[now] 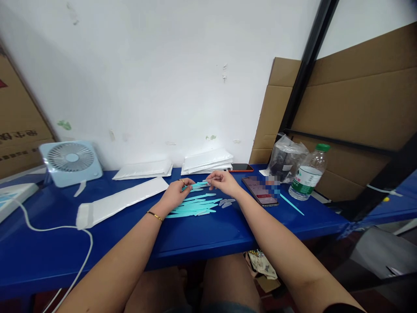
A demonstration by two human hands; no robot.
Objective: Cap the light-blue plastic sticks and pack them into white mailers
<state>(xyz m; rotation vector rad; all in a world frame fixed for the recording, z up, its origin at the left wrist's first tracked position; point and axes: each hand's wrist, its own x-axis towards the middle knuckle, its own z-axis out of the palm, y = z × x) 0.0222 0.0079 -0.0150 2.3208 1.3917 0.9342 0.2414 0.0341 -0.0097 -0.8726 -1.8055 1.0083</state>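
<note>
The grip of the left hand [176, 194] pinched slim turquoise plastic strips [199, 184] — the grip of the right hand [224, 181] pinched near their translucent ends — over the glossy blue counter [208, 234], just beyond a loose turquoise pile [192, 208].

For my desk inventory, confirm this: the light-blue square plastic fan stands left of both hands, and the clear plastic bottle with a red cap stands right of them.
Not quite: the head view shows a green plastic cap on the clear plastic bottle. The rest holds.
</note>
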